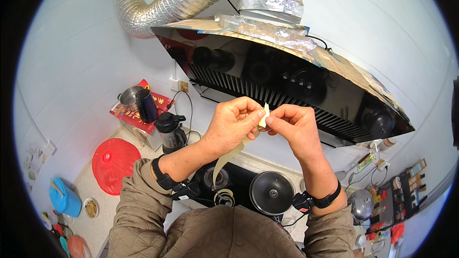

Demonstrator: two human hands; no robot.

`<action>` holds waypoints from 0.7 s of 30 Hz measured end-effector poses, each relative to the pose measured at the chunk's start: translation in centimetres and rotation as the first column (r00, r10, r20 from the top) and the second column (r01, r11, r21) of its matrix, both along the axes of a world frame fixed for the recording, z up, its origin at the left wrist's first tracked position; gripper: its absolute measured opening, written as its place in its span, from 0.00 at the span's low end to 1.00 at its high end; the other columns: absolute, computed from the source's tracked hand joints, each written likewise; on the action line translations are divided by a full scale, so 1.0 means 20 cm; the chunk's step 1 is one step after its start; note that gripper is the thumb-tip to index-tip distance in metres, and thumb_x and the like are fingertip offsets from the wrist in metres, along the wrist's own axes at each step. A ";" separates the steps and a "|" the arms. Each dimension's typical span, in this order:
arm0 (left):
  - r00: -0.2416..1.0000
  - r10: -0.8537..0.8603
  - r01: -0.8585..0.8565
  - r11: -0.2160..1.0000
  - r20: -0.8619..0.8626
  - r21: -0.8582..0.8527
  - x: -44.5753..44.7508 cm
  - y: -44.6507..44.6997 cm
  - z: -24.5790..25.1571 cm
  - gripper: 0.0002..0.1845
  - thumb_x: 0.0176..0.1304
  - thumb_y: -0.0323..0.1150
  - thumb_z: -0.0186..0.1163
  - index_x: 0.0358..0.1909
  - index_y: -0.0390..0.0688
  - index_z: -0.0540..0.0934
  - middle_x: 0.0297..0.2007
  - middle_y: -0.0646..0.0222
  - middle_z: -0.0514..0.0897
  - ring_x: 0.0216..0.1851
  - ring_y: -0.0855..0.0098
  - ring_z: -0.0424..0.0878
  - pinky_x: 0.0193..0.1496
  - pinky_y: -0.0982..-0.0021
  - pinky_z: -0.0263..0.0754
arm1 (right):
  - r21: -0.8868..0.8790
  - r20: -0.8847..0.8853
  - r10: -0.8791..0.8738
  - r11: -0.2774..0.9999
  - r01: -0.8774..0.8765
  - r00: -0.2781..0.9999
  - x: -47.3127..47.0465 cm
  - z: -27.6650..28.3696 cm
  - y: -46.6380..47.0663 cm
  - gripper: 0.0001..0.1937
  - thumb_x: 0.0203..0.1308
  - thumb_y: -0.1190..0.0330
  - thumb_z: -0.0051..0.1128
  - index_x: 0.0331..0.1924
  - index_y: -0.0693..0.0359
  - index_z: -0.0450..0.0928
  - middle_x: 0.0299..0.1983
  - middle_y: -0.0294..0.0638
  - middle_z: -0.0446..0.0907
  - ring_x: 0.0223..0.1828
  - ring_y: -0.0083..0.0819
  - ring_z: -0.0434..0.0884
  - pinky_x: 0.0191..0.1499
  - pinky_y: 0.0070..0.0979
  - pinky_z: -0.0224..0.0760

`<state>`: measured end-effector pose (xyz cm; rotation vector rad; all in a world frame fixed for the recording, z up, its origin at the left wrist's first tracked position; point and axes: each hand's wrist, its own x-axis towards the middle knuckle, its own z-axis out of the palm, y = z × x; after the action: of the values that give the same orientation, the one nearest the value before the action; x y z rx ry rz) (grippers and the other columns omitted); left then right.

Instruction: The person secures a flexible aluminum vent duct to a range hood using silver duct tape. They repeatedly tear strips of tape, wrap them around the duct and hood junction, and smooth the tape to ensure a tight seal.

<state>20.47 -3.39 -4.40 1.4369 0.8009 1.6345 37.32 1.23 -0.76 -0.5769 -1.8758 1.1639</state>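
Observation:
Raised in front of the range hood (251,68), my left hand (238,125) pinches a pale yellowish strip (229,156) near its upper end. The strip looks like tape and curls down past my left wrist towards a ring-shaped roll (225,197) over the stove; whether they join is unclear. My right hand (296,127) grips the crumpled pale end (265,114) between thumb and forefinger, close beside the left fingertips. Below the hands lies a black gas stove (242,184) with a dark lidded pan (272,192) on its right side.
A silvery flexible duct (179,0) rises from the hood. On the left counter are a red plastic cover (115,166), a blue container (65,197), a small bowl of food (91,208), a glass jug (172,138), a dark kettle (146,105) and a metal pot (129,97). Shelves (405,193) stand right.

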 end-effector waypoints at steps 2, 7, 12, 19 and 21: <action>1.000 0.016 -0.016 1.000 -0.003 -0.019 0.00 0.00 -0.01 0.08 0.68 0.30 0.58 0.39 0.34 0.77 0.29 0.72 0.80 0.27 0.84 0.77 0.27 0.80 0.75 | -0.020 -0.007 0.042 0.999 -0.043 0.999 -0.01 0.00 0.00 0.05 0.57 0.75 0.61 0.29 0.69 0.81 0.25 0.38 0.82 0.26 0.19 0.80 0.31 0.16 0.73; 0.999 0.043 -0.042 0.999 0.032 -0.021 -0.03 0.00 -0.01 0.07 0.68 0.30 0.57 0.38 0.35 0.77 0.27 0.72 0.79 0.24 0.85 0.75 0.24 0.80 0.74 | -0.073 -0.095 0.080 0.993 -0.088 0.992 0.01 0.00 0.04 0.05 0.58 0.75 0.59 0.27 0.68 0.79 0.24 0.39 0.81 0.25 0.21 0.80 0.33 0.18 0.73; 0.970 0.153 -0.145 0.988 0.188 -0.058 -0.15 0.00 -0.05 0.07 0.68 0.33 0.57 0.36 0.39 0.78 0.26 0.74 0.77 0.22 0.84 0.72 0.21 0.81 0.72 | -0.186 -0.293 0.031 0.979 -0.089 0.955 0.08 -0.01 0.10 0.04 0.55 0.75 0.57 0.26 0.65 0.78 0.24 0.41 0.81 0.24 0.25 0.80 0.33 0.20 0.73; 0.902 0.214 -0.173 0.975 0.375 -0.140 -0.40 -0.01 -0.13 0.05 0.66 0.30 0.54 0.35 0.39 0.77 0.25 0.74 0.76 0.22 0.84 0.71 0.19 0.82 0.68 | -0.169 -0.490 0.012 0.980 -0.108 0.872 0.16 0.02 0.13 0.04 0.55 0.73 0.54 0.27 0.63 0.75 0.24 0.41 0.80 0.24 0.27 0.79 0.33 0.23 0.73; 0.875 0.247 -0.203 0.968 0.416 -0.146 -0.48 -0.02 -0.13 0.05 0.66 0.30 0.55 0.35 0.39 0.77 0.24 0.75 0.74 0.21 0.84 0.70 0.18 0.82 0.66 | -0.104 -0.517 0.031 0.990 -0.098 0.856 0.19 0.07 0.13 0.05 0.56 0.71 0.53 0.27 0.63 0.75 0.25 0.41 0.79 0.24 0.27 0.78 0.33 0.24 0.72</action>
<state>10.92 -3.75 -7.06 0.8814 0.7948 1.9678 41.18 3.91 0.59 -0.2315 -1.3746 1.3341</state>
